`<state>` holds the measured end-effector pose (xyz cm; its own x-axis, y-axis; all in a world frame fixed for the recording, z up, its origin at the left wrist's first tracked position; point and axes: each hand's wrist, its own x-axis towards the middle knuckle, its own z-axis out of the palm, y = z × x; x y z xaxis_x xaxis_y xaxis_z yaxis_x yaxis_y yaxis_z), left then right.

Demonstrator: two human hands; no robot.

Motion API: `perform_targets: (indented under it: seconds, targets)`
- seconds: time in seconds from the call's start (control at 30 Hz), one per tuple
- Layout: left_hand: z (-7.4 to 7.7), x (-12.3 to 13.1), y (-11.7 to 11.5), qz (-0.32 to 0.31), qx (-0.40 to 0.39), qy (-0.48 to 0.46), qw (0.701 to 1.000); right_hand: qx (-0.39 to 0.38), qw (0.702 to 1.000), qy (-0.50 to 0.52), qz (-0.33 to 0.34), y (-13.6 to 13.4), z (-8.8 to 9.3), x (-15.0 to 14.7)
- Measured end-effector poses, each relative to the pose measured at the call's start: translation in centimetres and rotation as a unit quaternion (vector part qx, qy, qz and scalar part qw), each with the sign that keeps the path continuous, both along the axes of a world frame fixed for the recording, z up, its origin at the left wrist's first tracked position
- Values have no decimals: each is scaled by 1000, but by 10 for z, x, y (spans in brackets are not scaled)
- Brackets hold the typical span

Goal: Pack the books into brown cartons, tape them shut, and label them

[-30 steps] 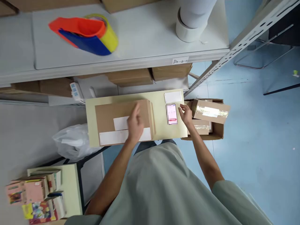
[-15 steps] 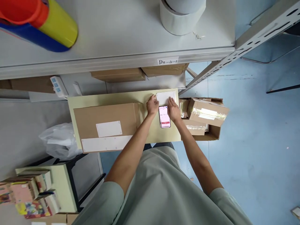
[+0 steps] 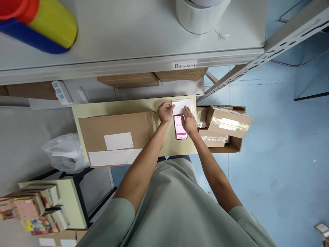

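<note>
A white rectangular label (image 3: 181, 106) lies at the far right end of the pale yellow tabletop (image 3: 118, 104). Its left edge is between the pinched fingertips of my left hand (image 3: 165, 112). My right hand (image 3: 189, 120) lies flat on the label's lower right part, fingers stretched out. Just below the label is a phone (image 3: 180, 127) with a lit pink-and-white screen, and the right hand overlaps its upper right side. To the left, a large flat cardboard box (image 3: 113, 127) bears one white label (image 3: 118, 141) and a long white strip (image 3: 113, 158) of labels.
Beyond the table stands a grey metal shelf (image 3: 133, 56) with white rolls (image 3: 199, 17) and colored cylindrical containers (image 3: 55, 25). An open carton (image 3: 235, 145) of taped boxes sits to the right. A plastic bag (image 3: 65, 151) and stacked books (image 3: 38, 209) are at left.
My left hand has shifted slightly left, its fingers now stretching toward the label's left edge. My right hand has moved slightly left and down, covering part of the phone. The view has shifted a little.
</note>
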<state>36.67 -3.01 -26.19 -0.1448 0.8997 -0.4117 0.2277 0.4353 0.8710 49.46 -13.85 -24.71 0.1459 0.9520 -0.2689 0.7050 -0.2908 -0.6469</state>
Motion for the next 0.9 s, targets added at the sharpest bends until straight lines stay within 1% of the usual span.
perform_targets:
  seconds: [0.07, 0.17, 0.2, 0.23, 0.33, 0.37, 0.4, 0.5, 0.53, 0.6, 0.67, 0.73, 0.8, 0.9]
  targets:
    - [5, -3, 3, -9, -24, -13, 1000, 12, 999, 3, -31, 0, 1, 4]
    - [15, -7, 7, -24, -57, -29, 998, 42, 990, -11, -134, 1, 5, 13]
    - [19, -8, 8, -27, -67, -37, 997, 54, 986, -16, -158, 2, 7, 15]
    - [23, -8, 9, -30, -77, -47, 995, 65, 984, -15, -166, 4, 10, 17]
    - [34, -7, 12, -38, -97, -70, 992, 78, 988, 0, -133, 10, 17, 16]
    - [37, -6, 13, -41, -100, -72, 991, 73, 988, 0, -134, 11, 19, 15]
    - [39, -6, 15, -43, -104, -72, 991, 63, 987, -5, -149, 13, 21, 15]
    - [44, -6, 19, -43, -117, -75, 989, 4, 971, -28, -235, 14, 23, 20]
    - [45, -7, 20, -42, -123, -80, 988, -21, 966, -25, -255, 14, 23, 24]
    - [47, -10, 23, -40, -133, -90, 986, -58, 960, 3, -272, 14, 22, 31]
    - [49, -12, 24, -40, -138, -94, 985, -67, 957, 40, -281, 14, 21, 37]
    - [50, -13, 25, -41, -142, -92, 985, -58, 950, 56, -301, 16, 20, 38]
    - [50, -11, 24, -42, -144, -92, 984, -50, 943, 50, -326, 17, 21, 37]
    - [45, -8, 23, -39, -145, -90, 985, -62, 934, 31, -351, 19, 24, 34]
